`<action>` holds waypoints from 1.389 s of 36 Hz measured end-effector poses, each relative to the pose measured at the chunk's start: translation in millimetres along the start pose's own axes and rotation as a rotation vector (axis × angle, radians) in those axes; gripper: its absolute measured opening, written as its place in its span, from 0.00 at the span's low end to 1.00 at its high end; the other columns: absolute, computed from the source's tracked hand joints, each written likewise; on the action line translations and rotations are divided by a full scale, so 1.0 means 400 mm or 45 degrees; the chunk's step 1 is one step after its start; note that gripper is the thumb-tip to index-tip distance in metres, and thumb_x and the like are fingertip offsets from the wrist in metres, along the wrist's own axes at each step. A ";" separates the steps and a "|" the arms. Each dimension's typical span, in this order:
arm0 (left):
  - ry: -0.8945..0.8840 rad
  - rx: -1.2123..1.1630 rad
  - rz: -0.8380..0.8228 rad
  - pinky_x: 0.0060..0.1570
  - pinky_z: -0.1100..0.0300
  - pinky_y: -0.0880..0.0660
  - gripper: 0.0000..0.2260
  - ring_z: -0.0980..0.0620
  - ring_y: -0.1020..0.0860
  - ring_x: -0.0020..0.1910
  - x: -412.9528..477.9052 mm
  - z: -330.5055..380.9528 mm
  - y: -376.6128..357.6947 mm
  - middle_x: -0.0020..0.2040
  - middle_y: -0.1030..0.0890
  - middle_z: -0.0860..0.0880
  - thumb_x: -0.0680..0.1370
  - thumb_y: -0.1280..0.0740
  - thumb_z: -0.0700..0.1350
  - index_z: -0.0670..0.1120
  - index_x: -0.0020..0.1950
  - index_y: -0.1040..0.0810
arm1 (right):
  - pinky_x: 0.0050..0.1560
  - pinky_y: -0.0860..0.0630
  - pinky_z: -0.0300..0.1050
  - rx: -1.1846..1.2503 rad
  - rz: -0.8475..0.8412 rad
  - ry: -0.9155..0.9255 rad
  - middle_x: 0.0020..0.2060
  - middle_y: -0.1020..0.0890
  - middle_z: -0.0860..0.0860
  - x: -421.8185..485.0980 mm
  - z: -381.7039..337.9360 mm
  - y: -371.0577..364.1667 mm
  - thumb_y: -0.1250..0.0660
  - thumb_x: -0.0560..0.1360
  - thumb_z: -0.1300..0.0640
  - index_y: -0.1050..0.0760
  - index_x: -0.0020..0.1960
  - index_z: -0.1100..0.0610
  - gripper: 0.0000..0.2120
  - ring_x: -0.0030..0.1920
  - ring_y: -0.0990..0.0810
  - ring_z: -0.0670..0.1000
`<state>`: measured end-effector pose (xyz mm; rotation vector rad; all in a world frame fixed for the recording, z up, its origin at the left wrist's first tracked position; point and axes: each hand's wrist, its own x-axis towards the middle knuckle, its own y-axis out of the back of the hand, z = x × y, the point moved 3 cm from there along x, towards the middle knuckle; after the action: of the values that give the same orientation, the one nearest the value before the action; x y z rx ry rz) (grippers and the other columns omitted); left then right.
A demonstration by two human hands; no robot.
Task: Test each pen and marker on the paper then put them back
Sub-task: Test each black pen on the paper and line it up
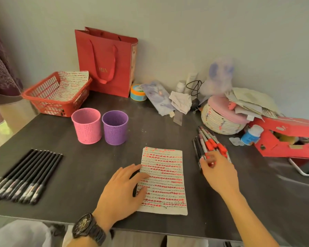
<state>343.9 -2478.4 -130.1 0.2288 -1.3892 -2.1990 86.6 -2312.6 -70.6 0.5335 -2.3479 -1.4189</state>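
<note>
Red paper bag upright against the wall, at back of dark table. Red plastic basket just left of bag. Round tin at bag's right foot. Well right of bag: woven basket, pink lid; farther right, blue-labelled bottle beside red cardboard box.

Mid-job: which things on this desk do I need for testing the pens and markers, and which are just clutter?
For the job:
paper, left hand resting on it
markers, right hand reaching them
black pens
pink cup
purple cup

Lying about:
red bag
red basket
woven basket
red box
small bottle
</note>
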 end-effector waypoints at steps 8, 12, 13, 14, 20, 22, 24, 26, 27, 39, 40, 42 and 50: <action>0.021 0.005 0.004 0.77 0.56 0.52 0.19 0.58 0.40 0.78 0.007 0.000 0.001 0.77 0.36 0.61 0.80 0.42 0.62 0.63 0.70 0.29 | 0.41 0.32 0.48 -0.377 0.043 -0.003 0.59 0.22 0.53 0.064 -0.041 -0.014 0.37 0.79 0.40 0.28 0.63 0.52 0.20 0.56 0.20 0.58; 0.037 0.006 -0.013 0.77 0.56 0.52 0.20 0.57 0.41 0.78 0.010 0.001 0.003 0.78 0.36 0.61 0.80 0.42 0.62 0.63 0.72 0.30 | 0.41 0.31 0.48 -0.503 -0.003 -0.015 0.53 0.19 0.54 0.083 -0.044 -0.024 0.37 0.79 0.42 0.26 0.57 0.54 0.16 0.53 0.19 0.58; 0.039 0.004 -0.016 0.77 0.56 0.52 0.20 0.57 0.41 0.78 0.011 0.002 0.003 0.78 0.36 0.61 0.80 0.42 0.62 0.63 0.72 0.30 | 0.40 0.31 0.48 -0.511 0.002 -0.015 0.52 0.19 0.54 0.086 -0.044 -0.024 0.37 0.79 0.43 0.25 0.56 0.54 0.15 0.52 0.19 0.59; 0.040 0.001 -0.018 0.77 0.55 0.52 0.20 0.57 0.41 0.78 0.011 0.003 0.004 0.78 0.37 0.61 0.80 0.42 0.62 0.63 0.72 0.31 | 0.40 0.31 0.47 -0.516 0.007 -0.019 0.50 0.19 0.54 0.088 -0.045 -0.023 0.38 0.79 0.44 0.25 0.55 0.55 0.14 0.49 0.20 0.58; 0.035 0.001 -0.012 0.77 0.57 0.54 0.20 0.58 0.41 0.78 0.007 0.005 0.008 0.78 0.37 0.62 0.80 0.42 0.62 0.62 0.73 0.30 | 0.40 0.31 0.45 -0.231 -0.049 -0.023 0.40 0.17 0.50 0.081 -0.031 -0.008 0.40 0.81 0.48 0.22 0.50 0.53 0.12 0.36 0.26 0.52; 0.035 -0.005 -0.005 0.76 0.59 0.55 0.21 0.59 0.42 0.78 0.006 0.006 0.009 0.78 0.37 0.62 0.80 0.42 0.62 0.62 0.72 0.30 | 0.36 0.32 0.41 0.074 -0.071 -0.021 0.37 0.21 0.41 0.047 -0.032 -0.004 0.39 0.82 0.47 0.23 0.52 0.49 0.09 0.34 0.25 0.41; 0.035 -0.011 0.004 0.76 0.59 0.55 0.20 0.59 0.41 0.78 0.004 0.008 0.012 0.77 0.37 0.62 0.80 0.42 0.62 0.62 0.72 0.29 | 0.38 0.31 0.37 0.394 -0.112 -0.076 0.39 0.21 0.39 -0.007 -0.039 -0.008 0.37 0.81 0.46 0.22 0.54 0.50 0.09 0.38 0.23 0.39; 0.035 -0.029 0.023 0.76 0.60 0.55 0.20 0.59 0.39 0.77 0.002 0.010 0.014 0.77 0.35 0.61 0.80 0.41 0.61 0.62 0.71 0.28 | 0.42 0.26 0.39 0.700 -0.143 -0.135 0.39 0.16 0.43 -0.072 -0.048 -0.019 0.35 0.81 0.49 0.20 0.55 0.52 0.09 0.39 0.18 0.44; 0.035 -0.039 0.030 0.75 0.60 0.54 0.19 0.59 0.38 0.76 0.001 0.011 0.016 0.76 0.34 0.61 0.80 0.41 0.61 0.61 0.70 0.27 | 0.43 0.24 0.41 0.834 -0.155 -0.152 0.39 0.15 0.44 -0.110 -0.055 -0.021 0.34 0.81 0.50 0.20 0.54 0.51 0.07 0.40 0.16 0.45; 0.125 -0.488 0.360 0.54 0.72 0.29 0.10 0.58 0.24 0.58 -0.160 0.068 0.072 0.55 0.22 0.65 0.80 0.38 0.55 0.57 0.56 0.19 | 0.40 0.19 0.39 1.622 -0.494 -0.242 0.46 0.13 0.57 -0.477 -0.134 -0.094 0.21 0.63 0.55 0.14 0.45 0.52 0.11 0.44 0.13 0.57; 0.108 -0.504 0.363 0.52 0.71 0.28 0.10 0.57 0.23 0.55 -0.182 0.083 0.078 0.52 0.21 0.64 0.80 0.38 0.55 0.56 0.55 0.19 | 0.40 0.19 0.38 1.616 -0.498 -0.236 0.45 0.13 0.56 -0.490 -0.131 -0.102 0.18 0.62 0.52 0.14 0.46 0.52 0.14 0.44 0.13 0.55; 0.073 -0.504 0.310 0.48 0.66 0.27 0.09 0.56 0.22 0.49 -0.221 0.113 0.084 0.49 0.20 0.62 0.81 0.38 0.55 0.56 0.54 0.19 | 0.40 0.20 0.37 1.587 -0.514 -0.199 0.45 0.13 0.54 -0.513 -0.127 -0.111 0.18 0.60 0.42 0.14 0.49 0.51 0.21 0.43 0.14 0.50; 0.111 -0.692 -0.163 0.44 0.52 0.26 0.18 0.54 0.23 0.42 -0.284 0.165 0.036 0.40 0.22 0.57 0.83 0.48 0.59 0.53 0.43 0.25 | 0.37 0.23 0.35 1.458 -0.570 -0.076 0.39 0.14 0.54 -0.556 -0.138 -0.104 0.29 0.71 0.37 0.15 0.50 0.50 0.18 0.37 0.18 0.46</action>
<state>418.4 -2372.7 -102.3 0.2138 -0.7052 -2.5417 312.0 -2265.0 -105.0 1.3524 -3.0299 -0.0174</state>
